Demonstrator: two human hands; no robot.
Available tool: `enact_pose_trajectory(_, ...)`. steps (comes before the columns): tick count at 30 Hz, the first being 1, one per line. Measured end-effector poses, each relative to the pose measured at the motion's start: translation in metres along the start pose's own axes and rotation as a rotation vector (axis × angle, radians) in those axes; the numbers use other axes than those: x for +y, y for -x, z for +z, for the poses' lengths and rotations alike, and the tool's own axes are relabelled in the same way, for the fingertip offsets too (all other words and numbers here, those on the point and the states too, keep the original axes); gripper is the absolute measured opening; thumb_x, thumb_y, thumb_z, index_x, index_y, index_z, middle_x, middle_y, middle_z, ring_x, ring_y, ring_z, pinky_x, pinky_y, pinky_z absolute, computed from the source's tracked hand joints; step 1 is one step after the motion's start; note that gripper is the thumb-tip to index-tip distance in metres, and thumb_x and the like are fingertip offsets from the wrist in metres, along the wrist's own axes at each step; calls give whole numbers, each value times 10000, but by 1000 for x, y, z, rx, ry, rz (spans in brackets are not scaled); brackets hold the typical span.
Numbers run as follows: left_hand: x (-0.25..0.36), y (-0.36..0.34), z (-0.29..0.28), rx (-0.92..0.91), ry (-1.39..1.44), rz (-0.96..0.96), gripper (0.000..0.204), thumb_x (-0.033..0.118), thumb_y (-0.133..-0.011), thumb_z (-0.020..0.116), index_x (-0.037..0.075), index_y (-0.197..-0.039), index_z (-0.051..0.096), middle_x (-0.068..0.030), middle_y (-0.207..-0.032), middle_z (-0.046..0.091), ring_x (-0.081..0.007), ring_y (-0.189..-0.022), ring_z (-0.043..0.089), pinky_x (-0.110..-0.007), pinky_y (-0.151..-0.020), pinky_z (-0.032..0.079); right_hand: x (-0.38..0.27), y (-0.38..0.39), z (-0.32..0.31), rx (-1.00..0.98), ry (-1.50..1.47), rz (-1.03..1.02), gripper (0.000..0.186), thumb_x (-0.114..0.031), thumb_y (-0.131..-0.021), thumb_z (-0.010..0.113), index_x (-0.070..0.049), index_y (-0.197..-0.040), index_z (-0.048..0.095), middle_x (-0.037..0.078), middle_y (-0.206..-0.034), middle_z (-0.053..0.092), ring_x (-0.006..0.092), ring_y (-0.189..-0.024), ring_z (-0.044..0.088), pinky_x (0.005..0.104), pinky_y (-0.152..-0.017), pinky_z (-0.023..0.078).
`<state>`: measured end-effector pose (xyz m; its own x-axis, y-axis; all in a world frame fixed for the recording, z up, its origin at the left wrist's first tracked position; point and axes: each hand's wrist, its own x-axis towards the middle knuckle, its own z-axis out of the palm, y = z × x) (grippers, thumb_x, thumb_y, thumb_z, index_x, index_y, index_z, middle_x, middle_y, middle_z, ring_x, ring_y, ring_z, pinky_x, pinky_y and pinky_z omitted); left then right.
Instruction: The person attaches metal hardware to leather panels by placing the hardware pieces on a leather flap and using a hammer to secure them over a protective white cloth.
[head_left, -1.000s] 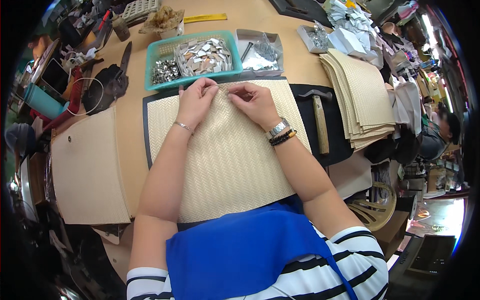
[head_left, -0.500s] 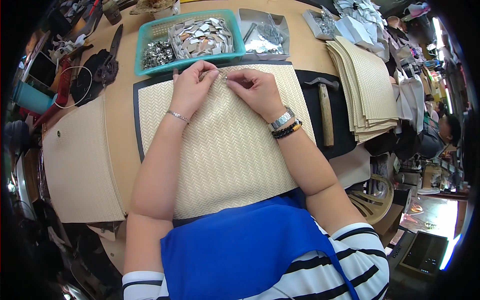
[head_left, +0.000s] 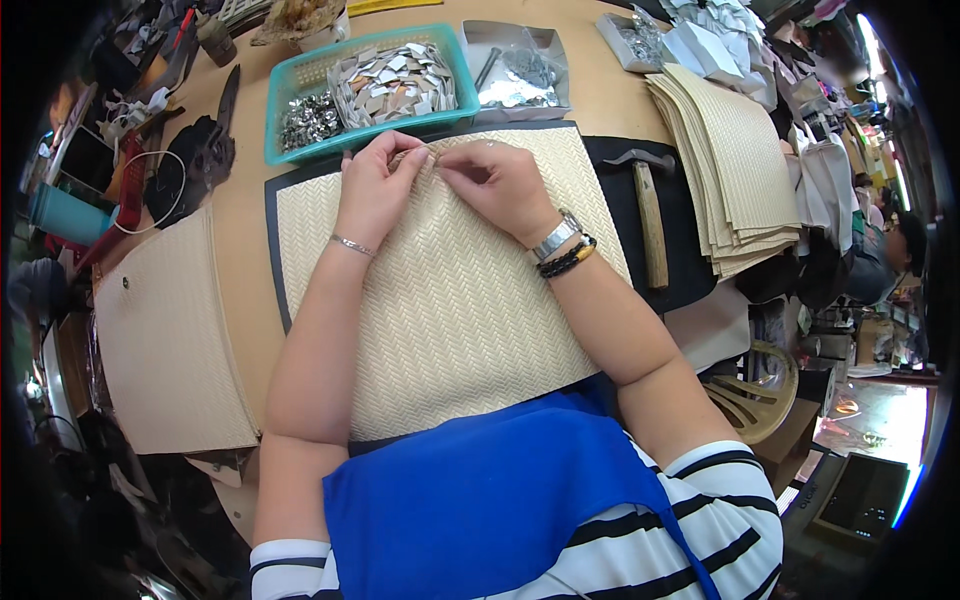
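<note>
A cream herringbone-woven sheet [head_left: 445, 330] lies in front of me over a dark backing. My left hand [head_left: 375, 195] is at its upper middle, fingertips curled together on something small near the top edge, which I cannot make out. My right hand [head_left: 505, 190] is beside it, thumb and forefinger pinched close to my left fingertips; what they hold is too small to tell. Just beyond stands a turquoise basket [head_left: 270, 140] with small metal pieces and pale squares. Right of the sheet, a hammer [head_left: 648, 220] with a wooden handle lies on a black mat [head_left: 690, 265].
An open box [head_left: 515, 80] of hardware is at the back. A stack of woven sheets [head_left: 725, 150] lies right, another pale sheet [head_left: 160, 340] left. Dark tools [head_left: 210, 140] and a cord lie left. A plastic chair [head_left: 760, 400] is lower right, a co-worker [head_left: 880, 260] at far right.
The view has shifted, so the table appears higher than a second ago. My right fingertips have moved slightly leftward, closer to my left ones; both hands stay pinched.
</note>
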<state>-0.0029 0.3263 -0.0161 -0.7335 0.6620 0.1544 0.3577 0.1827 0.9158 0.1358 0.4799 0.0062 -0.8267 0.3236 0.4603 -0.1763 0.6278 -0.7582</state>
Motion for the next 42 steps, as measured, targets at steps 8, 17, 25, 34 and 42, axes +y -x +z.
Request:
enact_pose_trajectory(8,6,-3,-2,-37,-29,-133,202,350,-1057,616,163,-1106,678,20,-793,708,-169,-876,658,-583,-1254,89,7,0,-8,-29,-361,324,184,-100,-920,808,-4,-1075,786,38,-957,797,73,-831,719,247,-787,593)
enact_pose_trajectory(17,-1,-5,-2,-35,-3,-103,217,353,-1060,611,151,-1105,676,38,-742,647,-161,-821,636,-569,-1246,115,2,-1,-9,-48,-285,304,188,-97,-917,808,-14,-1086,796,50,-967,804,69,-828,720,250,-776,596)
enact_pose_trajectory(25,21,6,-2,-54,-150,-50,188,330,-1064,608,156,-1102,668,6,-853,727,-205,-909,694,-650,-1250,85,0,0,-3,-22,-112,82,215,-110,-863,842,-70,-1067,790,91,-938,786,204,-859,745,324,-851,588)
enact_pose_trajectory(34,63,24,-11,-40,-558,418,81,188,-1020,661,127,-1062,695,-61,-866,710,-258,-898,694,-572,-1138,360,-2,-6,-19,18,344,-176,206,-199,-770,854,-183,-951,757,0,-833,734,209,-877,700,462,-1012,438)
enact_pose_trajectory(42,109,82,-21,-108,-551,480,45,100,-950,697,58,-961,706,-118,-949,735,-329,-872,702,-466,-778,536,-66,30,-40,-156,583,-272,116,-193,-838,788,-171,-900,692,-1,-889,733,231,-859,701,449,-903,471)
